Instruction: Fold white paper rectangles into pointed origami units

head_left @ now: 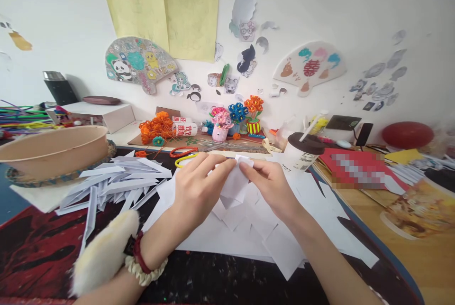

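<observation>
Between my two hands is a small piece of white paper [236, 180], raised over the sheets on the desk. My left hand [199, 184] has its fingers closed at the paper's upper left edge, partly hiding it. On the other side, my right hand [268, 179] pinches the top right corner between thumb and fingers. Beneath lie several loose white paper squares [261, 215] on larger white sheets [213, 241]. A heap of narrow folded paper strips [119, 181] rests left of my left hand.
A beige oval basin [53, 146] stands at the far left. A lidded drink cup [302, 151] with a straw is just beyond my right hand. Small flower pots [220, 129] and orange craft flowers [159, 127] line the back. A red envelope [355, 167] lies at right.
</observation>
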Available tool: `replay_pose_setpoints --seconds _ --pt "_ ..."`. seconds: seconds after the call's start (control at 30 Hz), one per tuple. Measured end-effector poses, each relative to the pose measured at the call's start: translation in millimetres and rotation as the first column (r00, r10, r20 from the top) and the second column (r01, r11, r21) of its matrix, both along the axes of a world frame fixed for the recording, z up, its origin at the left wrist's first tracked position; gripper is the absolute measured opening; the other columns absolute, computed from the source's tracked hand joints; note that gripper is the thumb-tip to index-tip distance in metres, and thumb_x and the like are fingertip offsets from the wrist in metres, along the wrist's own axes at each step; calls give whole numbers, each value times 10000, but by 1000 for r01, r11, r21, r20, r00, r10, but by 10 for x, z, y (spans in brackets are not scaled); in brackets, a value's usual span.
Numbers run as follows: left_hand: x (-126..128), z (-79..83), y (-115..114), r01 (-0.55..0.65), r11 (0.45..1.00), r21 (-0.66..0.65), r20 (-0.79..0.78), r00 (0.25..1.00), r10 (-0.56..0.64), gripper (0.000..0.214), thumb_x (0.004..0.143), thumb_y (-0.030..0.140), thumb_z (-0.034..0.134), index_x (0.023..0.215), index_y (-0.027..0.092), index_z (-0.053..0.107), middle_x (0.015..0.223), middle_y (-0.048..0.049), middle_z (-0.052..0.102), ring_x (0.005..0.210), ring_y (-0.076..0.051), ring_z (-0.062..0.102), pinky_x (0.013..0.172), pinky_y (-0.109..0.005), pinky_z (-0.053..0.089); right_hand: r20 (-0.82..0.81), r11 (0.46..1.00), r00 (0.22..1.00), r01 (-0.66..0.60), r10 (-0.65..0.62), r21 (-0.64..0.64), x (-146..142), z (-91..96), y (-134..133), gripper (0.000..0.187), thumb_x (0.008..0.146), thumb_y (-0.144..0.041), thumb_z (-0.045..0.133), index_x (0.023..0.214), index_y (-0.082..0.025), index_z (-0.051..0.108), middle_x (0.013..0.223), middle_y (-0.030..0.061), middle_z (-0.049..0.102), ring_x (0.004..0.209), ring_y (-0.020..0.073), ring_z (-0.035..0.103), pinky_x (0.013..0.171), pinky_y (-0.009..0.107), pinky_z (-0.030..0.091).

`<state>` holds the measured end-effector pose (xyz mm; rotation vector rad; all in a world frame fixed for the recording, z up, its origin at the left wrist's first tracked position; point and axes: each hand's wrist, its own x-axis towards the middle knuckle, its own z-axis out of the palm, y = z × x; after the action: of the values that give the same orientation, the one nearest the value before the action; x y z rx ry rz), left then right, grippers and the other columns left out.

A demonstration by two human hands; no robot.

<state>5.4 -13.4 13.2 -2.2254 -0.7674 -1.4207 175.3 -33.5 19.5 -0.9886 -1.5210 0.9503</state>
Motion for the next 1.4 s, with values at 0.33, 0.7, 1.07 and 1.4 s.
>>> replay_pose_setpoints --seconds 0.33,0.7,1.07,1.4 --pt "-119 59 25 11 972 234 -257 965 51 258 891 104 509 1073 236 635 860 -38 704 753 -181 641 609 -300 469 -55 1000 998 3 -2 13 23 -23 13 368 894 -419 577 630 -166 533 601 -26 435 569 111 417 518 246 328" --pt "7 97 -23 72 980 -183 16 997 -70 68 871 229 605 923 210 644 846 -28 703 735 -162 609 663 -300 464 3 993 995 99 -99 62 24 -10 7 330 862 -388 607 621 -165 577 604 -18 456 569 115 400 496 243 315" --pt "69 109 22 494 423 -760 532 846 -33 185 828 299 625 732 142 646 622 -8 602 545 -101 527 517 -215 444 -83 976 991 -123 110 -181 48 2 11 232 760 -354 746 926 -191 741 869 61 727 794 199 678 710 328 539" --pt "34 200 9 571 276 -773 566 818 -106 209 817 320 619 735 144 697 733 -41 645 607 -108 504 539 -214 452 -24 978 992 -130 128 -165 50 38 -16 253 775 -354 741 973 -197 762 875 68 744 767 194 683 643 295 535"
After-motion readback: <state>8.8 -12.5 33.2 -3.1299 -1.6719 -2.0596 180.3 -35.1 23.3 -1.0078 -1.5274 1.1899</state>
